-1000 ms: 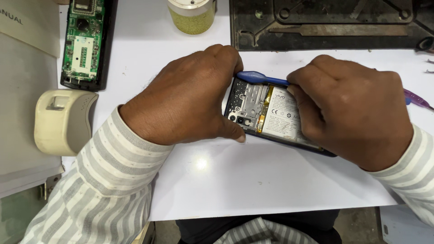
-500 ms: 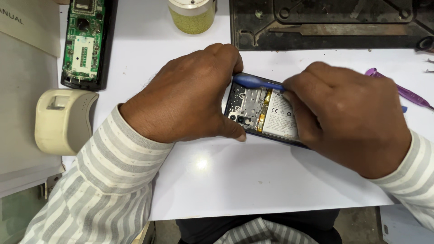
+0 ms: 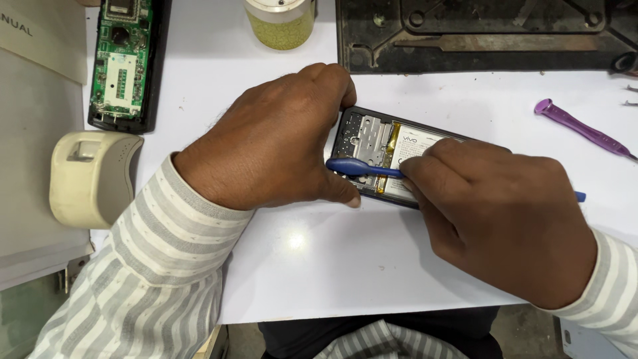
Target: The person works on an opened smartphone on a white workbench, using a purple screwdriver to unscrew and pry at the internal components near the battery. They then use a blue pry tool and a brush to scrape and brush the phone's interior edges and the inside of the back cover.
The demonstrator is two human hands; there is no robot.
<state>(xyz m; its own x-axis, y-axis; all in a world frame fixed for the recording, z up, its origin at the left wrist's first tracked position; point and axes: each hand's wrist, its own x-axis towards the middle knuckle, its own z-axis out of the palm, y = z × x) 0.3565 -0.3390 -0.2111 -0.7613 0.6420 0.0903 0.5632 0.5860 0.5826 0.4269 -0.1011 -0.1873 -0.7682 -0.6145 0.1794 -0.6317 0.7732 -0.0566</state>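
You work at a white bench top (image 3: 372, 266). On it, at centre, lies an opened phone (image 3: 389, 149) in a dark frame, back cover off, showing a silver metal shield, yellow flex strip and a white-labelled battery. Your left hand (image 3: 279, 139) lies cupped over the phone's left end, fingers together, pressing it down. Your right hand (image 3: 505, 213) is clamped on a blue pry tool (image 3: 362, 167), its flat tip lying across the phone's lower edge. A purple pry tool (image 3: 581, 129) lies well apart at right.

Electronics repair bench: bare circuit board (image 3: 121, 63), purple pry tool (image 3: 579, 127), opened phone (image 3: 382, 143).
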